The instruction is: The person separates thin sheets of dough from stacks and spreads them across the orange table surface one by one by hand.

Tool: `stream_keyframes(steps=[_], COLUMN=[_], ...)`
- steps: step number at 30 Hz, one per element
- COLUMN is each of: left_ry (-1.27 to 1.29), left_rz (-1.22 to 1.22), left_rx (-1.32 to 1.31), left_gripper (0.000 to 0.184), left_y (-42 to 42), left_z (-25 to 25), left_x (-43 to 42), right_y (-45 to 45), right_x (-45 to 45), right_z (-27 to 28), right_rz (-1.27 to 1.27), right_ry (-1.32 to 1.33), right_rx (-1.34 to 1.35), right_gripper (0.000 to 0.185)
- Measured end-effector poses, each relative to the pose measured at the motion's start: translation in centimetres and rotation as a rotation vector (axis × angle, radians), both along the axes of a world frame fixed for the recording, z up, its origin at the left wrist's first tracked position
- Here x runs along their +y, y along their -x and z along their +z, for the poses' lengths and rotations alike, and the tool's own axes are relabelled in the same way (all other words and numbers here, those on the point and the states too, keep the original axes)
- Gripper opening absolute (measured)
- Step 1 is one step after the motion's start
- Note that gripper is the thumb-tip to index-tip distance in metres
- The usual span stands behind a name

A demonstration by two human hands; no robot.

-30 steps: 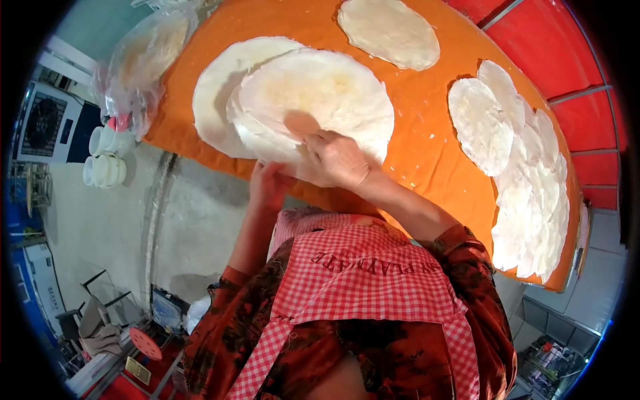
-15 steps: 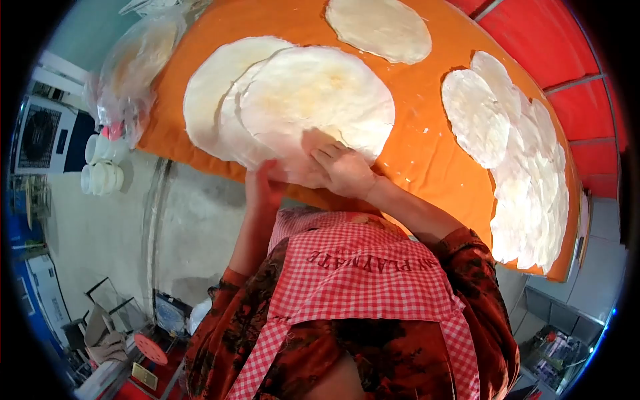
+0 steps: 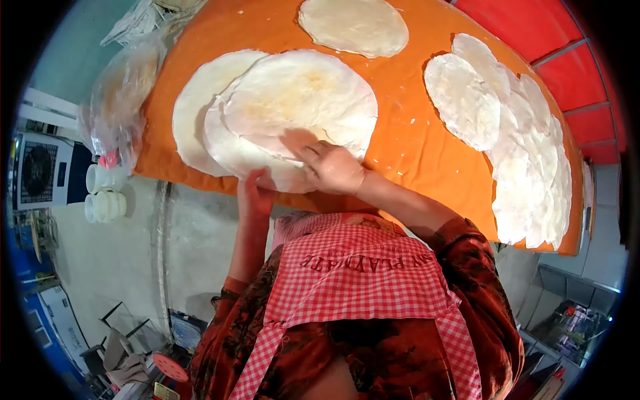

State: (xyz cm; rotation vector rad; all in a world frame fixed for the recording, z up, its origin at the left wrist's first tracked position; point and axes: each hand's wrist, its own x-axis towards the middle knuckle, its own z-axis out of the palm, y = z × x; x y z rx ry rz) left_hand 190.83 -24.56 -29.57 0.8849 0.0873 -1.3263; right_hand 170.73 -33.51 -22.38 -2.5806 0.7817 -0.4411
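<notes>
Thin, round, pale flatbreads lie overlapped on the orange cloth in front of me. The top flatbread (image 3: 313,93) has light brown patches, and its near edge is loose above the flatbread under it (image 3: 230,143). A further flatbread (image 3: 190,120) shows at the left of the pile. My left hand (image 3: 256,190) is closed at the near rim of the lower flatbread, thumb and fingers pinched together. My right hand (image 3: 335,168) has its fingers bent over the near edge of the top flatbread, gripping it; the fingertips are partly hidden.
One flatbread (image 3: 353,27) lies at the far side of the orange cloth (image 3: 407,167). Many overlapping flatbreads (image 3: 530,167) cover the right end. A clear plastic bag (image 3: 123,93) hangs at the left edge, with white tubs (image 3: 105,206) below it.
The top flatbread's near edge is now drawn back, baring more of the lower one. My right hand has moved slightly away from me. The whole view has shifted a little.
</notes>
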Motion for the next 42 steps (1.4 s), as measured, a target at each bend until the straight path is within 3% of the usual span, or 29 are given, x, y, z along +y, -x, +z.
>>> stream_keyframes(steps=[3, 4, 7, 8, 11, 14, 17, 20, 22, 24, 25, 26, 27, 28, 29, 33, 34, 37, 38, 39, 41, 42], left_ry=[0.018, 0.027, 0.05, 0.067, 0.115, 0.123, 0.071, 0.079, 0.168, 0.163, 0.133, 0.244, 0.012, 0.097, 0.058, 0.291, 0.296, 0.163, 0.152, 0.142, 0.109, 0.082], left_rz=[-0.016, -0.019, -0.091, -0.093, -0.106, -0.116, -0.092, -0.111, -0.23, -0.307, -0.28, -0.289, -0.059, -0.152, -0.151, -0.324, -0.318, -0.21, -0.188, -0.165, -0.115, -0.094], left_rx=[0.01, 0.012, -0.062, -0.081, -0.114, -0.087, -0.074, -0.076, 0.051, 0.026, -0.001, -0.038, -0.139, -0.12, -0.174, -0.048, -0.047, -0.145, -0.156, -0.167, -0.165, -0.154], left_gripper=[0.019, 0.017, 0.021, 0.02, 0.022, 0.024, 0.022, 0.012, 0.007, 0.019, 0.02, 0.019, 0.015, 0.042, 0.037, 0.031, 0.03, 0.032, 0.034, 0.035, 0.041, 0.044], left_y=[-0.1, 0.0, 0.4, 0.4, 0.7, 0.8, 1.3, 1.1, -0.2, -0.7, -1.9, -1.9, 0.0, -2.4, -2.4, -5.8, -5.7, -4.2, -4.0, -3.7, -2.9, -2.2], left_z=[-0.2, 0.1, 1.0, 0.5, -1.1, -1.5, -1.3, -1.3, -3.3, -2.7, -5.2, -3.7, -1.0, -3.8, -3.1, -7.2, -7.3, -5.1, -4.8, -4.6, -3.6, -2.5], left_x=[0.0, 0.0, 0.5, 0.5, 0.5, 0.1, 0.2, 0.7, 1.4, 1.3, 1.2, 1.0, 0.3, 0.8, 0.9, 1.8, 1.8, 2.3, 2.3, 2.3, 2.2, 2.2], right_y=[-1.5, -1.6, -2.7, -3.2, -4.2, -4.5, -4.5, -4.7, -5.2, -3.0, -1.0, 1.1, 3.6, 7.5, 11.3, 25.0, 29.7, 40.0, 41.2, 42.7, 44.8, 45.6], right_x=[1.1, 1.3, 1.2, 1.0, 1.1, 0.4, 0.5, 0.1, -1.5, -4.0, -5.8, -7.5, -9.9, -11.3, -11.1, -7.5, -7.0, -1.7, 1.0, 3.9, 7.6, 9.1], right_z=[-1.4, -1.1, -0.1, -0.4, 1.1, -0.2, 1.2, 4.4, 3.9, 5.2, 6.6, 8.1, 9.1, 10.3, 12.6, 16.0, 14.2, 7.4, 5.7, 2.5, -3.5, -6.3], right_rz=[-0.01, 0.002, -0.106, -0.155, -0.205, -0.211, -0.253, -0.125, -0.166, -0.302, -0.385, -0.465, -0.528, -0.573, -0.673, -1.167, -1.212, -1.218, -1.331, -1.234, -1.675, -1.871], right_ry=[0.201, 0.141, -0.157, -0.188, -0.133, -0.137, -0.279, -0.258, -0.149, -0.113, -0.13, -0.146, -0.166, -0.177, -0.321, -0.248, -0.307, -0.347, -0.372, -0.368, -0.523, -0.536], right_rx=[-0.186, -0.163, -0.158, -0.054, -0.101, -0.142, 0.113, 0.324, 0.274, 0.144, 0.071, -0.009, -0.044, -0.238, -0.378, -0.647, -0.699, -1.205, -1.109, -1.163, -1.161, -0.8], right_gripper=[0.054, 0.063, 0.065, 0.065, 0.066, 0.062, 0.045, 0.025, 0.021, 0.02, 0.021, 0.023, 0.026, 0.028, 0.029, 0.021, 0.019, 0.017, 0.013, 0.013, 0.015, 0.02])
